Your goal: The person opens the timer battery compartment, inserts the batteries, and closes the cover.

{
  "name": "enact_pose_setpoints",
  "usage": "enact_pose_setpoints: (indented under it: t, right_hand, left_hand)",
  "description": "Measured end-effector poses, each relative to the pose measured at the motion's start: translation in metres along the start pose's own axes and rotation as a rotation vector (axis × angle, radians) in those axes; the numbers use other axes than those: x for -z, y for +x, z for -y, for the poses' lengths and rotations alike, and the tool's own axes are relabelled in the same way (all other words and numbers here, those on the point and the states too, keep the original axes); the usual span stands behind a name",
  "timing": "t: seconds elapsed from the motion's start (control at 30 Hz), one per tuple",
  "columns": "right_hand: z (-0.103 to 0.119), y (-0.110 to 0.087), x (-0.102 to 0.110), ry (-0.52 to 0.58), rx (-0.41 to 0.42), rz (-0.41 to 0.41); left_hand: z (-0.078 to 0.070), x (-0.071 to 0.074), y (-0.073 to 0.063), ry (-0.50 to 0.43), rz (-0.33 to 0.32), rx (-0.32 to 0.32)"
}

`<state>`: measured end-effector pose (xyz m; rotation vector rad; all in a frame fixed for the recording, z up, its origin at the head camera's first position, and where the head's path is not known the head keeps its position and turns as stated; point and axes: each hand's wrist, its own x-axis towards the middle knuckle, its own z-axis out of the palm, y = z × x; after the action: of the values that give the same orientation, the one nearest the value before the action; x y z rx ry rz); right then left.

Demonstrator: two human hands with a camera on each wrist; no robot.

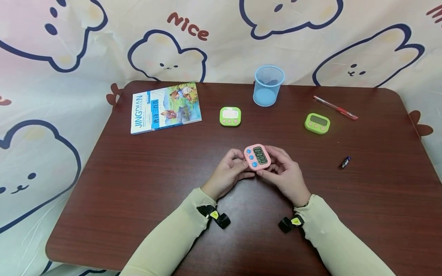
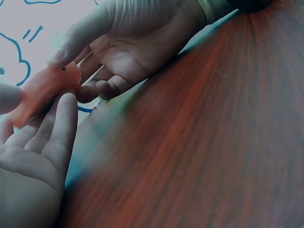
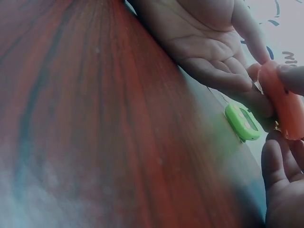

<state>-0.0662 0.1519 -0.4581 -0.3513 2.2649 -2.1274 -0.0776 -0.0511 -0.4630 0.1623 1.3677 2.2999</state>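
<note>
Both hands hold a pink digital timer [image 1: 257, 157] with blue buttons and digits on its display, in front of the body in the head view. My left hand [image 1: 228, 172] grips its left edge between thumb and fingers. My right hand [image 1: 284, 172] pinches the right side, thumb at the lower edge and fingers behind. In the left wrist view the timer [image 2: 52, 88] shows edge-on between the two hands. The right wrist view also shows the timer [image 3: 282, 102] from its side, with fingertips at both ends. The fingers hide parts of its back.
Beyond the hands lie a green timer [image 1: 230, 116], a second green timer [image 1: 317, 123] and a book [image 1: 165, 108]. A blue mesh cup [image 1: 266, 96] stands at the table's back edge. To the right are a red pen [image 1: 335, 107] and a small dark battery [image 1: 345, 162].
</note>
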Motion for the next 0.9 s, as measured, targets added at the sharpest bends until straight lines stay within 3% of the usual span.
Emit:
enact_pose_setpoints:
  t: [0.2, 0.37, 0.5, 0.73, 0.9]
  right_hand:
    - [0.0016, -0.0001, -0.0002, -0.055, -0.009, 0.068]
    - [0.0020, 0.0001, -0.0003, -0.106, -0.003, 0.109]
    - [0.0001, 0.0003, -0.0004, -0.108, 0.012, 0.096]
    - [-0.0039, 0.0002, -0.0009, -0.055, 0.022, 0.038]
    - [-0.0046, 0.0007, -0.0010, -0.029, 0.026, 0.007]
  left_hand:
    - [-0.0018, 0.0010, -0.0006, -0.019, 0.042, -0.001]
    - [-0.0024, 0.0045, -0.0002, 0.088, 0.119, -0.032]
    - [-0.0007, 0.0063, 0.0004, 0.136, 0.158, -0.067]
    - [0.0012, 0.0041, 0.0004, 0.111, 0.105, -0.083]
    - [0.0011, 0.0022, 0.0031, 0.201, 0.078, -0.096]
